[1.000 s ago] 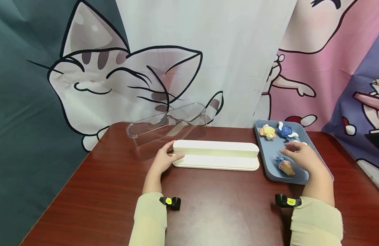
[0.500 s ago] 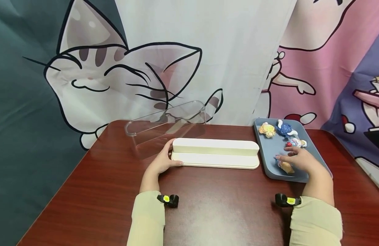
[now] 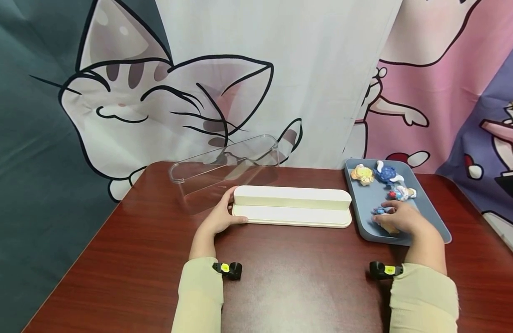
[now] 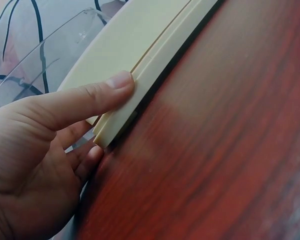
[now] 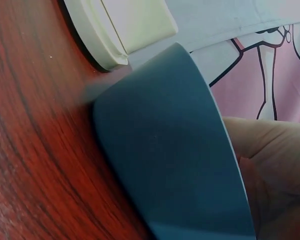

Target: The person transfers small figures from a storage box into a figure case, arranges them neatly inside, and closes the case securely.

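A cream stepped stand point(image 3: 291, 206) lies across the middle of the dark wood table point(image 3: 294, 282). My left hand point(image 3: 227, 210) grips its left end. In the left wrist view, the left hand point(image 4: 107, 117) has the thumb on the stand's point(image 4: 140, 55) front lip and fingers curled behind its end. My right hand point(image 3: 387, 219) is in the blue tray point(image 3: 441, 231), fingers curled over a small blue-and-tan figurine point(image 3: 380, 211), most of it hidden. The right wrist view shows the tray's outer wall point(image 5: 165, 150) and part of my palm.
Three more figurines sit at the tray's far end: orange point(image 3: 362, 174), blue point(image 3: 385, 174), white and red point(image 3: 401, 193). A clear plastic cover point(image 3: 225, 166) lies behind the stand's left end. A cartoon curtain hangs along the table's far edge.
My right hand has drawn back from the tray's middle and come down over the nearest figurine. The left hand has stayed on the stand's end.
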`<move>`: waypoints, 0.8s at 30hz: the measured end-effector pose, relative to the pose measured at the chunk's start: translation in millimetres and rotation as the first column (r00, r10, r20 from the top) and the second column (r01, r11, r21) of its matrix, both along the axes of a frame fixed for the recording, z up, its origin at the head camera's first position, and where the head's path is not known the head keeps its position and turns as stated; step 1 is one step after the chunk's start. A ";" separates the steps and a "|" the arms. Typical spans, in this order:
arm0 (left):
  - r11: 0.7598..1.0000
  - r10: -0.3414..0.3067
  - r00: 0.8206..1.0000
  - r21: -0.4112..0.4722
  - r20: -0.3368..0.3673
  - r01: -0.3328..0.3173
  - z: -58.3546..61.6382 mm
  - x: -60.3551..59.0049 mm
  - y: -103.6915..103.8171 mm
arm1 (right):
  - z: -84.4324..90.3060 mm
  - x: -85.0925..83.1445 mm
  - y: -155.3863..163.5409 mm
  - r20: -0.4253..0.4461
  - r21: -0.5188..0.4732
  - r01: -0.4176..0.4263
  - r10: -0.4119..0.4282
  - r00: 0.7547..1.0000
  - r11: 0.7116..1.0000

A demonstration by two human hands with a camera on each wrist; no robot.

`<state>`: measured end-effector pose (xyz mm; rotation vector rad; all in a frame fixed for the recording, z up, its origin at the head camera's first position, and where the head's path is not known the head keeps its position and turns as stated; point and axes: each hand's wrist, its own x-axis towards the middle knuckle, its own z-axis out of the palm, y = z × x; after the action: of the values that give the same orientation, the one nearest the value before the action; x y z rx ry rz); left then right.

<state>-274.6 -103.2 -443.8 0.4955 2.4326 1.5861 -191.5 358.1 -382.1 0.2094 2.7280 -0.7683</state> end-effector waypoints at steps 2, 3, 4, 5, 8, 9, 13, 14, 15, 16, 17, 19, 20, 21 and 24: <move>1.000 -0.001 1.000 0.000 0.000 0.001 -0.7 -0.6 0.0 | 0.3 -0.5 -1.1 0.014 -0.004 0.004 -0.004 1.000 1.000; 1.000 -0.002 1.000 0.001 0.001 0.002 -0.7 -0.8 0.0 | 0.5 -0.7 -1.6 0.023 -0.007 0.008 -0.008 1.000 1.000; 1.000 -0.003 1.000 0.002 0.003 0.003 -0.7 -1.0 0.1 | 0.7 -0.7 -2.0 0.030 -0.010 0.009 -0.009 1.000 1.000; 1.000 -0.004 1.000 0.002 0.004 0.004 -0.7 -1.2 0.1 | 0.9 -0.8 -2.3 0.034 -0.009 0.009 -0.009 0.999 1.000; 1.000 -0.003 1.000 0.009 0.008 0.003 -0.4 -1.3 0.2 | 1.6 -1.1 -3.2 0.049 -0.004 0.014 -0.014 0.999 1.000; 1.000 -0.003 1.000 0.012 0.009 0.002 -0.4 -1.3 0.1 | 1.8 -1.4 -3.5 0.050 0.002 0.015 -0.015 0.999 1.000; 1.000 -0.002 1.000 0.015 0.010 0.002 -0.4 -1.9 0.3 | 1.7 -2.3 -4.3 0.047 0.029 0.019 -0.021 0.999 0.999; 1.000 0.000 1.000 0.013 0.010 0.000 -0.6 -2.0 0.3 | 1.4 -2.7 -4.3 0.045 0.036 0.022 -0.024 0.999 0.999; 1.000 0.001 1.000 0.010 0.011 -0.001 -0.8 -2.1 0.3 | 1.0 -3.0 -4.3 0.041 0.043 0.024 -0.026 0.999 0.999; 1.000 0.002 1.000 0.008 0.012 -0.002 -0.7 -2.2 0.3 | 0.8 -3.3 -4.4 0.041 0.046 0.029 -0.031 0.999 0.999; 1.000 0.002 1.000 0.005 0.012 -0.002 -0.8 -2.3 0.3 | 0.7 -3.6 -4.4 0.041 0.049 0.034 -0.036 0.999 0.998; 1.000 0.004 1.000 0.005 0.012 -0.004 -0.5 -2.2 0.4 | 0.6 -3.8 -4.5 0.040 0.052 0.042 -0.044 0.998 0.998; 1.000 0.003 1.000 0.006 0.011 -0.003 -0.5 -2.2 0.4 | 0.5 -3.8 -4.5 0.039 0.051 0.045 -0.047 0.998 0.998; 1.000 0.003 1.000 0.006 0.011 -0.003 -0.3 -2.0 0.4 | 0.6 -3.8 -4.6 0.039 0.051 0.048 -0.050 0.998 0.998; 1.000 0.002 1.000 0.005 0.009 -0.002 0.3 -1.4 0.3 | 0.4 -3.7 -4.7 0.036 0.050 0.054 -0.055 0.998 0.997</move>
<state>-276.0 -102.9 -443.5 0.4858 2.4237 1.5920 -195.1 353.4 -381.7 0.3069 2.7183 -0.7052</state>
